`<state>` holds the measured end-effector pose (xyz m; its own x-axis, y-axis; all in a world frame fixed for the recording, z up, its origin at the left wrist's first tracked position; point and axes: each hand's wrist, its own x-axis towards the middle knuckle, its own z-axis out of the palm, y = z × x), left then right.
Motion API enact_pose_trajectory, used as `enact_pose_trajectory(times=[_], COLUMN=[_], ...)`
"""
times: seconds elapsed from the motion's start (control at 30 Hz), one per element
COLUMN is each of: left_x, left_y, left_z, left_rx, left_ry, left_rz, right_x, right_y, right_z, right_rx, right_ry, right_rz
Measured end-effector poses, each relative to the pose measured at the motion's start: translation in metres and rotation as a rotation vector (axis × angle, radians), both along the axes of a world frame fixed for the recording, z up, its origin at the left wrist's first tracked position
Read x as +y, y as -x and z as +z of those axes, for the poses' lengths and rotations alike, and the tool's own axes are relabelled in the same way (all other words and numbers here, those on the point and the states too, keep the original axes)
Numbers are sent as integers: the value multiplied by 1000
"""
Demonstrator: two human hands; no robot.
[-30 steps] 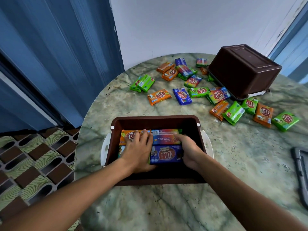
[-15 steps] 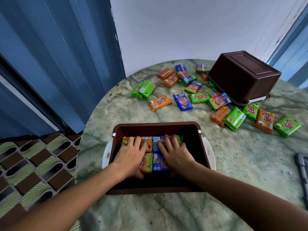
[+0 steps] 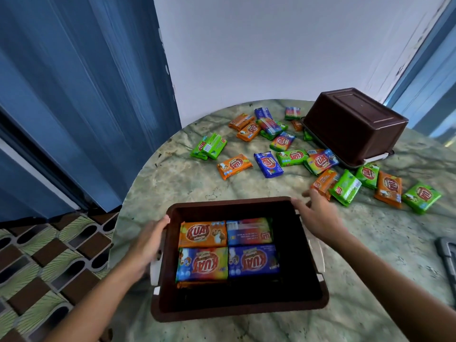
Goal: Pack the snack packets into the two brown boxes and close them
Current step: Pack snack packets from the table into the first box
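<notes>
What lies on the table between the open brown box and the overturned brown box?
Loose snack packets scattered on the marble table, seen in the head view.

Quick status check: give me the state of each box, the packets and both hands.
Near box: upright, lid off, four packets showing on top.
Far box: tipped over, bottom facing up.
Loose packets: scattered on table.
Left hand: on near box's left rim.
Right hand: open, above the box's far right corner.

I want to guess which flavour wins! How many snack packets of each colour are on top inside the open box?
Orange packet: 1
Rainbow packets: 2
Blue packet: 1
Total: 4 on top in the open box. An orange edge peeks out underneath, so more lie hidden below.
</notes>
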<state>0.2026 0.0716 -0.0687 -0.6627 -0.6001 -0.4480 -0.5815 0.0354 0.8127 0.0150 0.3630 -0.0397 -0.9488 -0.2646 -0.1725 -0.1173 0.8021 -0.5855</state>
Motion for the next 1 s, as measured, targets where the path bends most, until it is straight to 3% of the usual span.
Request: enact_pose_trajectory(times=[0.03,0.07,0.13,0.23,0.5,0.57,0.6,0.63,0.7,0.77,0.87,1.0], left_x=[3,5,7,-2,-22,-25,-28,-32,-41,-40,-21,-5], left_y=[-1,2,8,27,123,137,143,152,175,207,260,314], left_z=[-1,0,4,11,14,10,9,9,18,34,35,-3], left_rx=[-30,-22,29,49,9,-31,-46,-53,-43,16,40,-281], left_ry=[-208,-299,-292,-226,-233,-237,-222,-143,199,490,663,899], left_rz=[49,56,36,-5,-85,-120,-139,-179,-271,-358,-630,-958], right_x=[4,5,4,2,4,8,10,11,7,-17,-70,-119], right_y=[0,-1,-7,-9,23,38,46,55,72,90,128,178], right_z=[-8,-14,-20,-28,-23,-17,-12,-7,6,22,21,-23], right_rx=[-210,-390,-517,-409,-396,-400,-347,-240,83,255,120,-67], right_ry=[92,236,440,463,570,467,321,113,-258,-170,-22,-403], right_rz=[-16,-42,-80,-130,-340,-345,-303,-224,-112,-51,134,321])
